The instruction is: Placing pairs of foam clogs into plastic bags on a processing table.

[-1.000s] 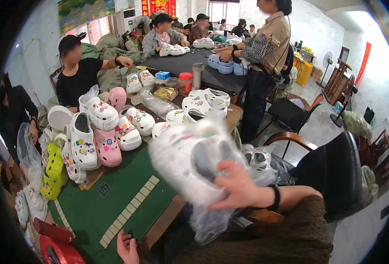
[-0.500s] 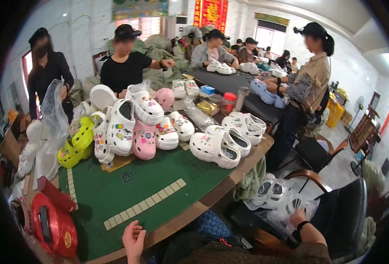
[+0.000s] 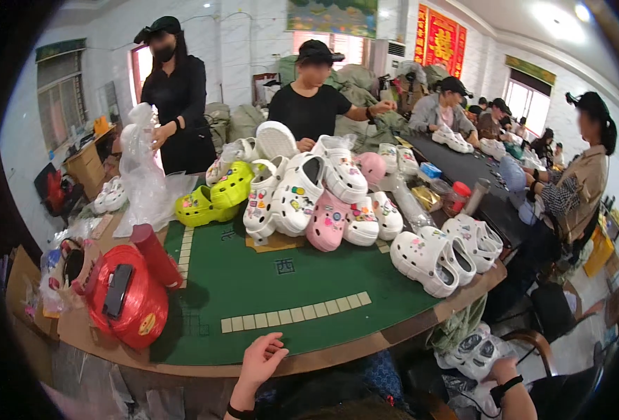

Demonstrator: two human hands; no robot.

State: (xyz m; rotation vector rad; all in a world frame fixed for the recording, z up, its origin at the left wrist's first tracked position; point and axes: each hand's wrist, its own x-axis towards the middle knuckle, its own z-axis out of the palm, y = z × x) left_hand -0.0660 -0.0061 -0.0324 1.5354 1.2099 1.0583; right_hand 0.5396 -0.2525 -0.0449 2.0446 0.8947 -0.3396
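Note:
Over the front edge of the green table mat [image 3: 323, 278], my left hand [image 3: 262, 360] hovers with loosely bent fingers and nothing in it. My right hand [image 3: 507, 369] is low on the right at a clear plastic bag [image 3: 491, 365] with white clogs [image 3: 474, 350] in it, its fingers closed on the plastic and partly hidden. Beyond the mat stands a heap of clogs with charms: lime green ones [image 3: 229, 185], white ones [image 3: 299, 196] and a pink one [image 3: 329, 220]. More white clogs [image 3: 427, 262] sit at the table's right side.
A red roll of plastic twine [image 3: 133, 304] with a dark phone-like object [image 3: 117, 290] on it lies at the left, beside a dark red cylinder [image 3: 155, 253]. Across the table, one person [image 3: 176, 98] handles clear plastic [image 3: 141, 175]; another [image 3: 313, 105] stands behind the clogs. A chair [image 3: 554, 315] is at right.
The view has turned left, so the table and clogs appear farther right. My left hand stays near the table's front edge; my right hand remains at the bagged clogs.

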